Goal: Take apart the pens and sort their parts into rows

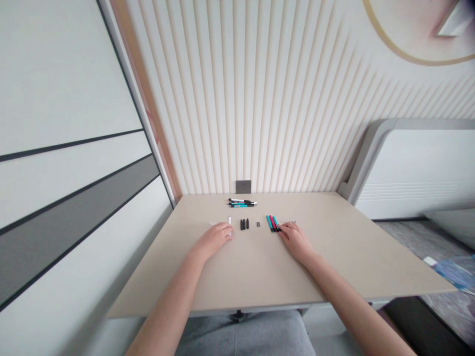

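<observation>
Clearly, the right hand [297, 241] is the nearer one to the three coloured tubes, which lie side by side just to the left of its fingertips: an outer turquoise tube [269, 222], a red tube [272, 222] in the middle, and an inner turquoise tube [275, 221] closest to the fingers. Their long axes run away from the person, far ends leaning left, so the black near ends slant toward that hand. Its fingers are bent forward and down at the inner tube's black end; whether they pinch it or only touch it, I cannot tell. The left hand [213, 240], well apart from the tubes, lies palm down with its fingers gathered rather than spread, over a white strip [229, 219] that points toward the wall; a grip on it cannot be made out. Between the hands, on the worktop [256, 277], stand in a row three short black sleeves [244, 224], also pointing away from the person, and a small grey block [258, 224]. Tiny pale pieces [213, 224] lie past the left hand, small slim parts [293, 222] past the right, and assembled pens [243, 203] lie crosswise farther back.
</observation>
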### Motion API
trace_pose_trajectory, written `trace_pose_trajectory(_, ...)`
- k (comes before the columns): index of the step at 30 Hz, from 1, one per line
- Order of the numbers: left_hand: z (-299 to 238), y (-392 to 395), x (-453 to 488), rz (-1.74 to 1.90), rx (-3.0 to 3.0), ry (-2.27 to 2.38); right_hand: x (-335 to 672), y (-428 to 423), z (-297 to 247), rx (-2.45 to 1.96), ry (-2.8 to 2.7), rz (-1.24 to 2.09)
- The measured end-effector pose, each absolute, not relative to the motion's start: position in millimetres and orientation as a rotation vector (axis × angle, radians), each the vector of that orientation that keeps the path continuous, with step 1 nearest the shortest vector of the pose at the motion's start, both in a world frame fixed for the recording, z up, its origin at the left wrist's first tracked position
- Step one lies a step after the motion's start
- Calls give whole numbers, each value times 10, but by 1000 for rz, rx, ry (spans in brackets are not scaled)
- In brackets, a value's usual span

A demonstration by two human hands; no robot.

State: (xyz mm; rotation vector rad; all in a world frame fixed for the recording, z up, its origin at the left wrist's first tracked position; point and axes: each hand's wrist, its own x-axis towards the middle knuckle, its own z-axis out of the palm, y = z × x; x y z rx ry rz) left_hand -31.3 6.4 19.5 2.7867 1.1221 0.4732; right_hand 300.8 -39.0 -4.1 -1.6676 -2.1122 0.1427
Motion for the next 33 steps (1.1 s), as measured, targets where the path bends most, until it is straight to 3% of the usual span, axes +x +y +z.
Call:
trace_pose_trajectory(21, 139, 113, -315, 521, 2783, 1039, 2987, -394, -15, -1707, -2118, 143)
trace_pose_trajectory(33, 178, 37, -237, 525, 2914, 1163, 2660, -429, 92, -1624, -2244, -132)
